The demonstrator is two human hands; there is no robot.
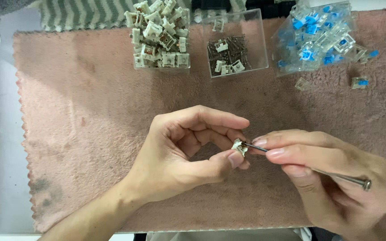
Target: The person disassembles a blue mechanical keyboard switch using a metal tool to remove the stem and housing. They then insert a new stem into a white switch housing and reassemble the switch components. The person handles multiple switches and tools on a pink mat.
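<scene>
Hands are meeting just below the middle of a pink fleecy mat (90, 116), which is covering most of the work surface. Coming in from 7 o'clock, the left hand (179, 151) is pinching a small white switch part (239, 147) between thumb and fingertips, its fingers closed tight on the piece. Reaching in from 4 o'clock, the right hand (331, 178) is gripping a thin metal tool (318, 172) pen-fashion, fingers clamped around the shaft, and the tool's tip is touching the white part at its 3 o'clock side. Whether the tip is actually entering the part I cannot tell. Up at 12 o'clock, a clear box (159, 40) is standing heaped with white-and-brown switch pieces, and just beside it toward 1 o'clock a second clear box (235, 47) is holding dark springs along with a few white pieces. Farther round at 2 o'clock, a tilted clear container (318, 35) is brimming with transparent and blue switch parts, while a few loose ones (359, 82) are lying on the mat near it. A green-and-white striped cloth (77, 13) is showing along the far edge at 11 o'clock.
</scene>
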